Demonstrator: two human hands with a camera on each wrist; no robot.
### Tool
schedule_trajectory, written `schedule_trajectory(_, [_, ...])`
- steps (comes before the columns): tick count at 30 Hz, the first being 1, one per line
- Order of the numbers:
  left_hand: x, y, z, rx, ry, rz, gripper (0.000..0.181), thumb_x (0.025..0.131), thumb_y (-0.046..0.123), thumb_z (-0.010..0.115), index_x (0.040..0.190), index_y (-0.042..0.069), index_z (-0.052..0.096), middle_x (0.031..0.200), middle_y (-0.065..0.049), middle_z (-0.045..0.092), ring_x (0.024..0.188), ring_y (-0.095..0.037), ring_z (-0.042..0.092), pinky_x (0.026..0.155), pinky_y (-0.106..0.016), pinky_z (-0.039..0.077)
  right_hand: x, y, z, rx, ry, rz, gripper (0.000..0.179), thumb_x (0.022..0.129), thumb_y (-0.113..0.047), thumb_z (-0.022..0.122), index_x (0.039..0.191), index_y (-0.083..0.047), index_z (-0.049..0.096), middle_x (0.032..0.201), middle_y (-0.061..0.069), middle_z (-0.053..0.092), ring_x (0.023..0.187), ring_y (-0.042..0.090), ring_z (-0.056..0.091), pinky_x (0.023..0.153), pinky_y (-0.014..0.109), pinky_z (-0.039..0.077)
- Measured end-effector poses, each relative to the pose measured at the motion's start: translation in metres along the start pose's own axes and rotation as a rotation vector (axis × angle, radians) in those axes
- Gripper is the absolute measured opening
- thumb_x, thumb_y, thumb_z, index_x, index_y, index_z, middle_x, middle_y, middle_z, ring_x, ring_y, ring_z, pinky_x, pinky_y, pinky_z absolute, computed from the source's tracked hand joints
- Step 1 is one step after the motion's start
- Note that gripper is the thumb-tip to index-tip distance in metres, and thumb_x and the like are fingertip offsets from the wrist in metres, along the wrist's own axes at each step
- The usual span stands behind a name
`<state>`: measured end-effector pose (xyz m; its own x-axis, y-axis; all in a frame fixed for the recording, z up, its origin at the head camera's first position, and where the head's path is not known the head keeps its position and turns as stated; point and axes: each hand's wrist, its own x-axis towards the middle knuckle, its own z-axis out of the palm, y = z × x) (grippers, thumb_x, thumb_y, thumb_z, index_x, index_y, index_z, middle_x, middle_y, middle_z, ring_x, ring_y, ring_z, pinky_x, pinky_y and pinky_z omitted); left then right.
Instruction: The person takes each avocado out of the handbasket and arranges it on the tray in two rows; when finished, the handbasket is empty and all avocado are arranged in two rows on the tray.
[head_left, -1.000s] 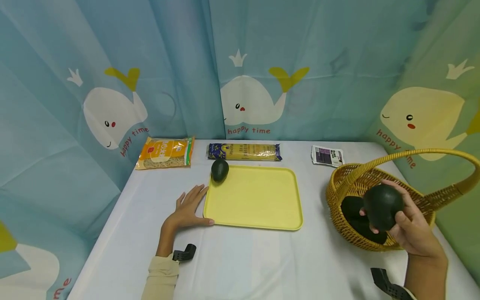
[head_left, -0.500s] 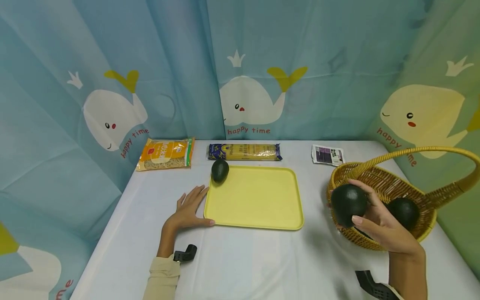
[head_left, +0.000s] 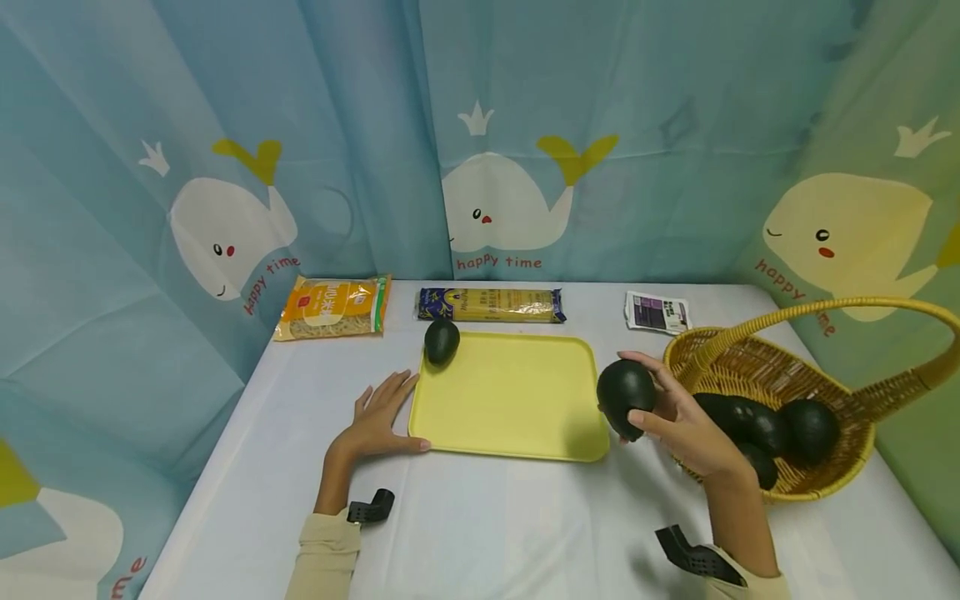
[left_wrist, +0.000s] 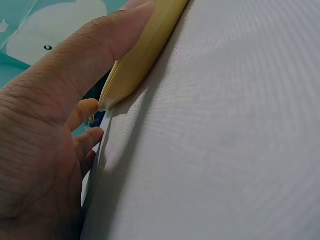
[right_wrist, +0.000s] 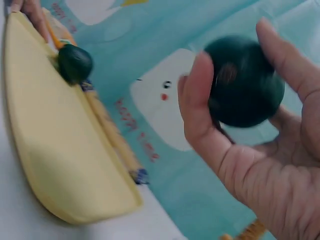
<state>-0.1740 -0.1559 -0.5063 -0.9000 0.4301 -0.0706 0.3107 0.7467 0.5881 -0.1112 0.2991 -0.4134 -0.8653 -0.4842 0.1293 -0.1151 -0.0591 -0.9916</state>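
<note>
My right hand grips a dark green avocado between thumb and fingers, over the right edge of a yellow tray. In the right wrist view a brown stem scar shows on the held avocado. A second avocado lies at the tray's far left corner. My left hand is at the tray's left side, fingers spread along the edge. Its thumb lies on the tray's rim in the left wrist view, with the other fingers mostly straight.
To the right stands a wicker basket with a tall arched handle and several dark green avocado-like things inside. Behind the tray lie an orange grain bag, a long gold-and-blue packet and a small white-and-purple packet. A printed curtain hangs behind.
My right hand has carried the avocado from above the basket leftward to the tray's right edge, uncovering the basket's contents. The left hand has stayed in place.
</note>
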Motion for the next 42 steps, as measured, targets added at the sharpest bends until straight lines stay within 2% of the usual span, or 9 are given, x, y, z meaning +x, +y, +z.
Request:
schedule_trajectory(3, [0.0,-0.001,0.001,0.002,-0.002,0.004,0.117,0.066,0.062,0.079,0.157,0.017,0.021,0.165,-0.009,0.016,0.152,-0.033,0.01,0.118,-0.062,0.002,0.012,0.01,0.005,0.03,0.051,0.062,0.069,0.099,0.005,0.045,0.156,-0.02,0.014,0.141,0.007,0.038,0.116,0.013,0.059,0.083,0.039,0.059])
schedule_trajectory(8, [-0.001,-0.002,0.001,0.006,-0.005,0.006,0.117,0.066,0.061,0.08,0.157,0.017,0.021,0.164,-0.01,0.017,0.152,-0.034,0.011,0.117,-0.063,0.003,0.031,0.025,0.011,0.197,0.063,0.136,0.068,0.101,0.002,0.045,0.156,-0.02,0.011,0.144,0.009,0.028,0.119,0.015,0.057,0.09,0.052,0.055])
schedule_trajectory(12, [-0.002,-0.001,0.001,-0.005,0.002,0.014,0.116,0.066,0.059,0.081,0.157,0.014,0.023,0.163,-0.013,0.019,0.151,-0.036,0.013,0.116,-0.064,0.004,0.047,0.035,0.015,0.225,0.083,0.176,0.072,0.099,0.001,0.05,0.156,-0.02,0.011,0.147,0.017,0.022,0.118,0.018,0.057,0.093,0.056,0.051])
schedule_trajectory(15, [-0.002,-0.001,0.001,-0.011,0.005,0.016,0.115,0.067,0.058,0.081,0.156,0.013,0.024,0.163,-0.013,0.019,0.151,-0.036,0.013,0.116,-0.064,0.004,0.061,0.041,0.018,0.149,0.129,0.23,0.072,0.098,-0.004,0.056,0.156,-0.02,0.015,0.147,0.024,0.022,0.113,0.025,0.061,0.089,0.055,0.054])
schedule_trajectory(19, [-0.001,-0.002,0.0,-0.006,0.011,0.017,0.115,0.067,0.058,0.081,0.156,0.013,0.024,0.163,-0.013,0.019,0.151,-0.036,0.013,0.117,-0.064,0.003,0.08,0.05,0.022,-0.002,0.192,0.313,0.075,0.095,-0.015,0.065,0.155,-0.018,0.02,0.142,0.031,0.029,0.102,0.032,0.066,0.078,0.049,0.059])
schedule_trajectory(25, [0.0,-0.002,-0.001,-0.004,-0.003,0.003,0.117,0.066,0.061,0.08,0.157,0.016,0.022,0.164,-0.01,0.017,0.152,-0.034,0.011,0.118,-0.062,0.002,0.104,0.061,0.028,-0.198,0.24,0.388,0.079,0.09,-0.025,0.072,0.152,-0.017,0.025,0.134,0.032,0.039,0.091,0.029,0.065,0.066,0.037,0.057])
schedule_trajectory(32, [0.0,-0.003,-0.001,-0.011,0.007,0.008,0.117,0.065,0.061,0.08,0.157,0.017,0.022,0.164,-0.009,0.017,0.152,-0.034,0.012,0.117,-0.063,0.002,0.132,0.073,0.035,-0.333,0.279,0.421,0.081,0.087,-0.033,0.073,0.15,-0.016,0.024,0.142,0.03,0.037,0.121,0.047,0.052,0.068,0.038,0.06])
schedule_trajectory(38, [0.001,-0.001,0.0,-0.01,0.007,0.004,0.117,0.065,0.061,0.08,0.157,0.017,0.022,0.164,-0.009,0.017,0.152,-0.034,0.011,0.117,-0.063,0.002,0.154,0.076,0.045,-0.525,0.279,0.419,0.085,0.086,-0.042,0.073,0.149,-0.008,0.027,0.134,0.031,0.045,0.107,0.046,0.06,0.056,0.035,0.059])
schedule_trajectory(42, [0.001,-0.002,0.0,-0.005,0.006,0.004,0.118,0.065,0.062,0.08,0.157,0.017,0.022,0.164,-0.009,0.017,0.152,-0.033,0.011,0.117,-0.063,0.002,0.166,0.081,0.052,-0.585,0.291,0.406,0.087,0.084,-0.045,0.073,0.147,-0.005,0.029,0.131,0.032,0.043,0.104,0.045,0.06,0.052,0.034,0.058])
